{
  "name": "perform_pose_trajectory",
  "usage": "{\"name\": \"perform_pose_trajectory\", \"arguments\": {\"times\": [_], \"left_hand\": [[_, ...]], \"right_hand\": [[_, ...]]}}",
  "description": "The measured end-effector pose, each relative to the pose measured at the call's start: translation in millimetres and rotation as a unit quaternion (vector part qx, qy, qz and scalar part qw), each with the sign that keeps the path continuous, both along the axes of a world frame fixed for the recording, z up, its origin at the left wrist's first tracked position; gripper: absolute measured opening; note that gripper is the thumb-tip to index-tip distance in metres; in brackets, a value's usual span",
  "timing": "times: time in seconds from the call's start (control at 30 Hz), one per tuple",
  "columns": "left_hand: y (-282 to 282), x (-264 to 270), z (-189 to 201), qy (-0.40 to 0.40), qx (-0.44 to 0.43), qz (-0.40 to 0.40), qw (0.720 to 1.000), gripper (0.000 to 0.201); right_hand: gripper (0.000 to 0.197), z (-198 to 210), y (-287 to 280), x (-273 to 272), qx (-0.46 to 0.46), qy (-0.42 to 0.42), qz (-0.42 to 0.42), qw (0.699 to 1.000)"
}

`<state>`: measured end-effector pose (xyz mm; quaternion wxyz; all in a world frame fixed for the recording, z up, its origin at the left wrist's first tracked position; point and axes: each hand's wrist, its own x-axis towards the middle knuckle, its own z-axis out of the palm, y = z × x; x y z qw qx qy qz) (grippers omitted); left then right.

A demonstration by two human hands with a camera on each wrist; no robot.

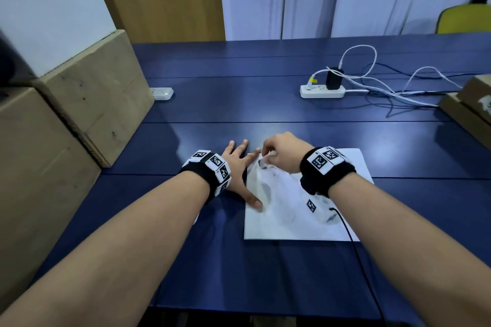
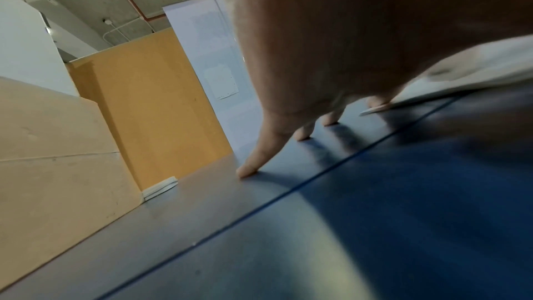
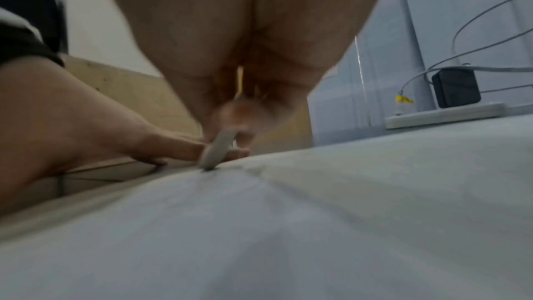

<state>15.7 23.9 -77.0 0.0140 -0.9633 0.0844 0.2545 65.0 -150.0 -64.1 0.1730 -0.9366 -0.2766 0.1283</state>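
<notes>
Lying on the blue worktop (image 1: pixel 239 103) just in front of the person, the white sheet (image 1: pixel 281 228) is held at two places. Its far left corner (image 3: pixel 216 152) is pinched between thumb and fingertips of the right grip (image 1: pixel 282 152) and raised a little off the worktop, so a soft curl is drawn into the sheet below it. The left grip (image 1: pixel 239 167) is spread flat and holds nothing: its thumb is pressed on the sheet's left edge, and its fingertips (image 2: pixel 248 169) are set on the bare worktop beside it.

The sheet is judged to be paper: very light, thin and limp, easily creased or torn if pulled sharply. Little force is needed, and a light pinch at a corner or edge is the natural hold, since the flat middle offers nothing to be grasped. Because so light a sheet is likely to slide on the smooth worktop, it is best pinned with flat fingers near one edge while the opposite corner is carried over. Any fold should be pressed down only once the edges are seen to be aligned.
</notes>
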Motion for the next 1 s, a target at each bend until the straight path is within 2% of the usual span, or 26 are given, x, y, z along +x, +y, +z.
{"name": "perform_pose_trajectory", "arguments": {"times": [0.03,0.13,0.23,0.33,0.37,0.5,0.57,0.7,0.87,0.93,1.0], "left_hand": [[0,-1,1,-0.006,-0.004,0.0,1.0,0.149],[1,0,-1,-0.039,-0.02,-0.03,0.999,0.155],[4,4,-9,-0.027,-0.024,-0.073,0.997,0.147],[8,4,-16,-0.007,-0.033,-0.054,0.998,0.145],[8,4,-17,-0.006,-0.035,-0.049,0.998,0.147],[9,6,-18,0.0,-0.035,-0.041,0.999,0.151],[9,7,-18,0.005,-0.037,-0.041,0.998,0.151],[9,8,-18,0.002,-0.045,-0.038,0.998,0.151],[10,8,-18,0.003,-0.037,-0.043,0.998,0.153],[9,8,-18,0.002,-0.036,-0.043,0.998,0.152],[8,7,-17,0.003,-0.037,-0.041,0.998,0.151]], "right_hand": [[0.017,0,0,2,-0.004,-0.023,-0.011,1.0],[0.015,1,-2,3,0.018,-0.001,-0.007,1.0],[0.014,0,-4,2,0.015,-0.002,0.011,1.0],[0.011,0,-6,-4,0.007,0.11,0.079,0.991],[0.01,-1,-5,-4,-0.001,0.113,0.08,0.99],[0.012,-4,3,5,0.006,-0.006,-0.009,1.0],[0.012,-3,2,6,0.017,0.015,-0.005,1.0],[0.009,-3,-5,-2,-0.014,0.117,0.093,0.989],[0.01,-4,2,7,0.018,-0.001,-0.032,0.999],[0.009,-2,-1,7,0.029,0.025,-0.019,0.999],[0.01,1,-7,1,0.018,0.084,0.041,0.995]]}}
